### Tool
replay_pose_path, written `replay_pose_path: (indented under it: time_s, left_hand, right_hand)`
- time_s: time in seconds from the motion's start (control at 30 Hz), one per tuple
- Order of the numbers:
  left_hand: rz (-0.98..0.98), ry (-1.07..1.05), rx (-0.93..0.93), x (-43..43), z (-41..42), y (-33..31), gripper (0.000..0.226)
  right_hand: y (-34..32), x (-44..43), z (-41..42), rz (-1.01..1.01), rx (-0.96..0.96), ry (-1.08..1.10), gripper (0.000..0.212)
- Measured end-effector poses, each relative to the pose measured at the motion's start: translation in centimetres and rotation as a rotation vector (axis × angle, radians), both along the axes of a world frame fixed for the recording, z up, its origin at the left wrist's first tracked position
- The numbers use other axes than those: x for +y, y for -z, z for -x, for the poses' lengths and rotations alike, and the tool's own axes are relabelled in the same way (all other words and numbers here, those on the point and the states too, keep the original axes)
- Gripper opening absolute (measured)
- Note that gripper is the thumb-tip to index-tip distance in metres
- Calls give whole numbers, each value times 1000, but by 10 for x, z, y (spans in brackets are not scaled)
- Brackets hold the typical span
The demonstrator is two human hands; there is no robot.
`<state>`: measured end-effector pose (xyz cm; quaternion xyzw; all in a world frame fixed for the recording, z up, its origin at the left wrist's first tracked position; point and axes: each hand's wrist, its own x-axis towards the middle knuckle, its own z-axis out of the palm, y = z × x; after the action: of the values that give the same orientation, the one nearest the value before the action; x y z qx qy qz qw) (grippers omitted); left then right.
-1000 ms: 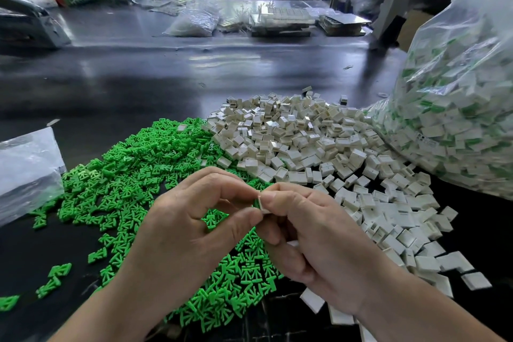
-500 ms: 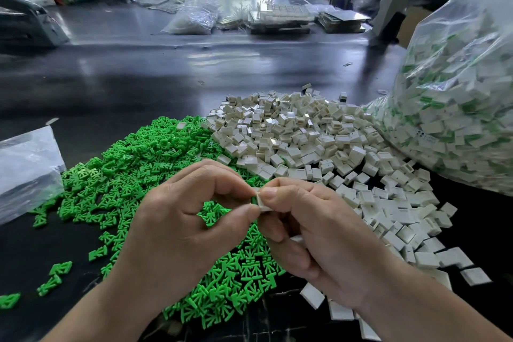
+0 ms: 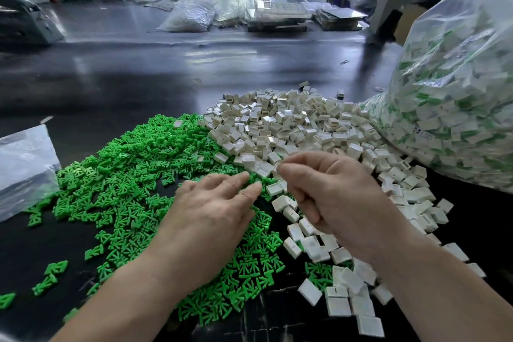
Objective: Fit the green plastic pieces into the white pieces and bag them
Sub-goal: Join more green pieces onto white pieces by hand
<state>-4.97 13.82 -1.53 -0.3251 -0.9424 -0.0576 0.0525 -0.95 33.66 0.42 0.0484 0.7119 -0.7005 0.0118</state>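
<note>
A heap of small green plastic pieces covers the dark table on the left. Beside it on the right lies a heap of small white box pieces. My right hand hovers over the seam between the heaps and pinches one white piece between thumb and forefinger. My left hand is lowered over the green heap, fingers spread and nearly straight, holding nothing. A large clear bag full of assembled white-and-green pieces stands at the right.
A flat clear plastic bag lies at the left edge. Loose green pieces are scattered near the front left. More bags and trays sit across the far side of the dark table.
My hands have come apart. The left hand let go and dropped onto the green heap with its fingers spread. The right hand moved up and right, still pinching the white piece.
</note>
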Motion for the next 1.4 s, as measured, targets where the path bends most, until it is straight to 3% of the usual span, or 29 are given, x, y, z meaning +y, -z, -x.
replay_pose_path:
  time_s: [0.07, 0.13, 0.27, 0.57, 0.63, 0.7, 0.77, 0.83, 1.07, 1.2, 1.27, 1.4]
  left_hand:
    - [-57, 72, 40, 1, 2, 4, 34]
    - [-122, 105, 60, 0, 5, 6, 24]
    - [-195, 81, 97, 2, 6, 6, 13]
    - [-296, 30, 54, 3, 3, 4, 16]
    - [-396, 5, 36, 3, 1, 1, 15]
    - [-635, -35, -97, 2, -3, -4, 16]
    - [-850, -25, -227, 2, -9, -10, 14]
    - [-895, 12, -207, 2, -16, -16, 13]
    - [-708, -24, -35, -9, -18, -24, 29]
    - [-187, -174, 17, -28, -8, -23, 75]
    - [-34, -183, 36, -29, -6, -17, 89]
    - [-38, -147, -6, -20, -1, -11, 57]
  right_hand:
    - [3, -4, -2, -367, 92, 26, 10]
    - [6, -8, -3, -579, 159, 18, 9]
    - [6, -12, -3, -623, 135, 8, 11]
    - [7, -14, -5, -648, 140, -10, 10]
    - [7, -14, -5, -635, 148, -9, 9]
    - [5, -14, -6, -540, 117, -22, 10]
    - [3, -15, -7, -247, 23, -92, 21]
    - [2, -17, -8, 59, -80, -171, 31]
    - [5, -14, -5, 403, -174, -225, 10]
    - [7, -9, -2, 422, -163, -136, 28]
    - [7, -9, -2, 385, -159, -135, 21]
    - [8, -12, -2, 307, -137, -141, 11]
